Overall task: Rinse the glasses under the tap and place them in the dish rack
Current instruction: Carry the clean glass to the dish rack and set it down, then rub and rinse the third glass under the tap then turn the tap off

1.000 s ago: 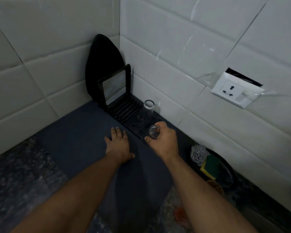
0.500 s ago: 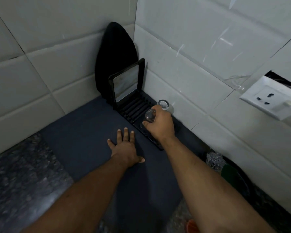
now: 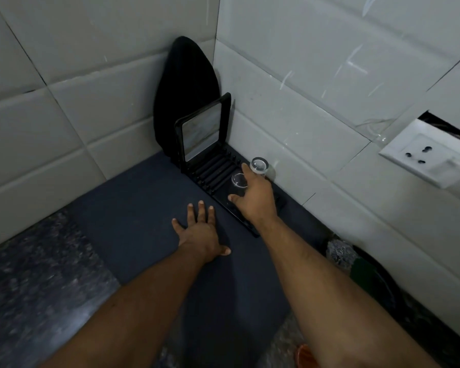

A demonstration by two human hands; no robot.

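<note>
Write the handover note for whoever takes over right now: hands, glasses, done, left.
Right hand: gripping a small clear glass, lowering it onto the black slotted dish rack.
Left hand: empty, flat on the dark grey mat.
Done: another clear glass already stands in the rack by the white tiled wall.
Left: release this glass. No tap or further glasses in view, so check for more.

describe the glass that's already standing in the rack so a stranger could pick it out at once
Find the corner of the white tiled walls, where a black slatted dish rack lies along the right-hand wall. At its near end, against the tiles, stands a small clear drinking glass. Unlike the second clear glass beside it, no fingers wrap it.
</note>
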